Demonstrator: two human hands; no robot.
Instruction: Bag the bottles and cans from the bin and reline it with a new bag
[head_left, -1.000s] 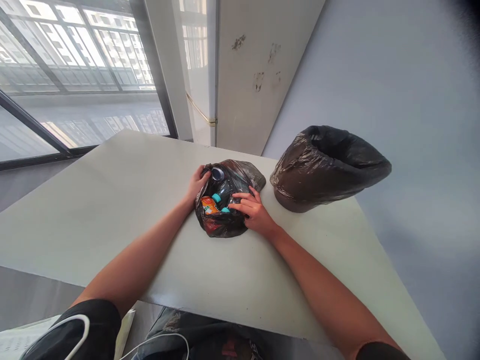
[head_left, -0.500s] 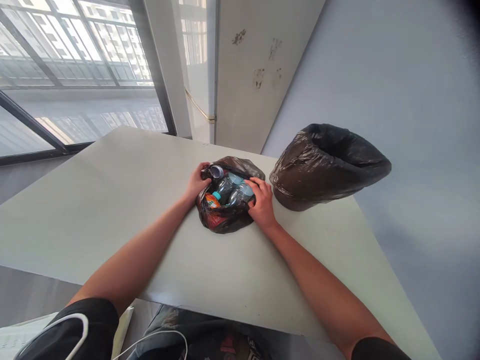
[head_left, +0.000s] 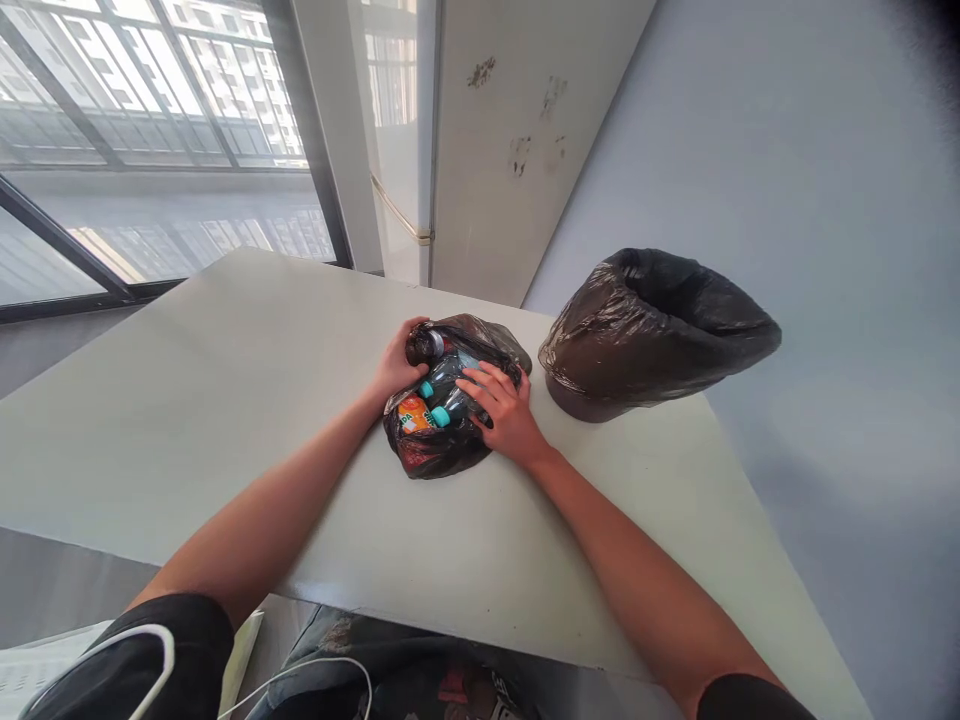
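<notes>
A black plastic bag [head_left: 442, 462] lies open on the white table [head_left: 420, 560], filled with drink containers. Inside it show clear plastic bottles [head_left: 461, 403] with teal caps, an orange-labelled container [head_left: 414, 415] and a dark container with a silvery end [head_left: 436, 345]. My left hand [head_left: 401, 362] is closed around the bag's left side, thumb over the rim beside the dark container. My right hand [head_left: 508, 410] reaches over the bag's right side, its fingers across a clear bottle and its thumb on the near side. The lower parts of the containers are hidden by the bag.
A bin lined with a black bag [head_left: 622, 345], its mouth open, stands on the table to the right, close to the wall [head_left: 840, 300]. Beyond the table are a white refrigerator [head_left: 517, 220] and a glazed window. A white cable [head_left: 330, 662] hangs near my lap.
The bag has shifted slightly left and toward me. A second teal cap now shows. My right hand has moved left over the bottles, and the orange label is more exposed.
</notes>
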